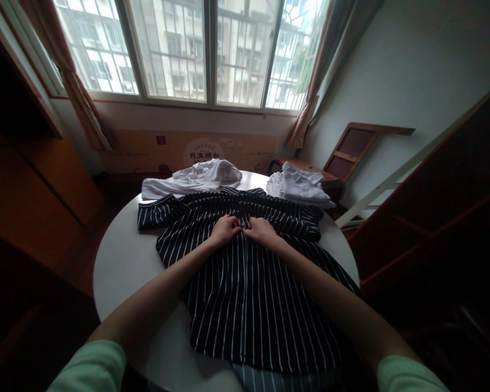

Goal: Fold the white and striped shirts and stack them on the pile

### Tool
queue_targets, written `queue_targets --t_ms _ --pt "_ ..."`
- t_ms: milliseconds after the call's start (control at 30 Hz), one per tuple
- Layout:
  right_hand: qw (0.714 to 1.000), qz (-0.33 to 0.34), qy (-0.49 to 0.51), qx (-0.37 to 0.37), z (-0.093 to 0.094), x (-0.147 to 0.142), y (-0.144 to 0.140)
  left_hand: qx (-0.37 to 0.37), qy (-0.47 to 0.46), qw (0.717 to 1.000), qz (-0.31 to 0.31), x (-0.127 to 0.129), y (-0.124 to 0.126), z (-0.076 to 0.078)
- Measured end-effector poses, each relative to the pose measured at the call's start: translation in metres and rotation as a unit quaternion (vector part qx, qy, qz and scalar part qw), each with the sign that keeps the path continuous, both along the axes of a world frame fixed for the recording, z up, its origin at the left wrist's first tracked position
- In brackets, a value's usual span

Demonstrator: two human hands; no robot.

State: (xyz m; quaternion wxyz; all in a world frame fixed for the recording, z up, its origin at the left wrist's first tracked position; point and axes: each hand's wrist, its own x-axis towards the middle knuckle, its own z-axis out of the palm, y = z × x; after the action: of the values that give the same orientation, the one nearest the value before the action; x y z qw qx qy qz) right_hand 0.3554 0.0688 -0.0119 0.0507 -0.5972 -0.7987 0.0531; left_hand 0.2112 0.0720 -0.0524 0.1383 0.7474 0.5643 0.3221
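Risk: my left hand (pixel 225 228) and right hand (pixel 260 230), both pinched shut on the shirt (pixel 245 283) mid-table (pixel 122 261), could tug unevenly, so its near hem slides off the edge.

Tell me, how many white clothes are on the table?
2: one white garment at the far left, one white garment at the far right, behind the striped shirt. More may be hidden.

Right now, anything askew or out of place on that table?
Mostly tidy. The striped shirt overhangs the near edge of the round table, both hands pinching its middle. Two white garments lie crumpled at the far edge.
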Motion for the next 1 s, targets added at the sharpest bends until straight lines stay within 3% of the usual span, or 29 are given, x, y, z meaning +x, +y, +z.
queue_targets --t_ms 267,467,1000 --pt "0.998 0.010 0.058 -0.008 -0.006 0.012 0.009 0.063 -0.079 0.995 0.006 0.009 -0.006 -0.003" --pt "0.983 -0.057 0.171 0.021 -0.003 0.006 0.010 0.074 -0.030 0.996 -0.048 0.013 -0.010 -0.002" --pt "0.963 -0.008 0.256 0.078 -0.029 0.003 -0.009 0.073 0.003 0.997 -0.002 0.012 -0.019 0.001"
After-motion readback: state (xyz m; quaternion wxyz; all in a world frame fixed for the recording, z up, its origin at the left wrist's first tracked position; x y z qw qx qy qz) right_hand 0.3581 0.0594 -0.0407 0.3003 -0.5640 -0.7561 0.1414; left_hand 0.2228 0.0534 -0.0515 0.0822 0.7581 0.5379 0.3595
